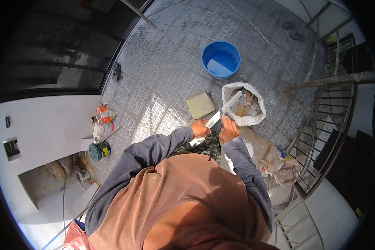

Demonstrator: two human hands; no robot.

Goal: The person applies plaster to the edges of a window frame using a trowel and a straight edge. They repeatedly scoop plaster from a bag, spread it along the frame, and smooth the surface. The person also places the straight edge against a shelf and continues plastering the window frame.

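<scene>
My left hand (200, 128) is closed on a long white strip (213, 120), which slants up and to the right in front of my body. Its far end reaches over the rim of an open white sack (261, 103) holding broken scraps. Close beside the strip, my right hand (228, 130) is closed around a small tool with a dark grey blade (223, 111). That blade lies against or just over the strip; its exact kind is too small to tell. Just left of the sack, a pale yellow square block (200, 105) lies on the paving.
A blue tub (221, 59) with liquid stands beyond the sack. Crumpled paper bags (281, 166) lie to my right, near a metal railing (327, 137). On the left are a dark green bucket (99, 151) and an orange-and-white bag (106, 114). Scaffold poles (333, 80) cross at right.
</scene>
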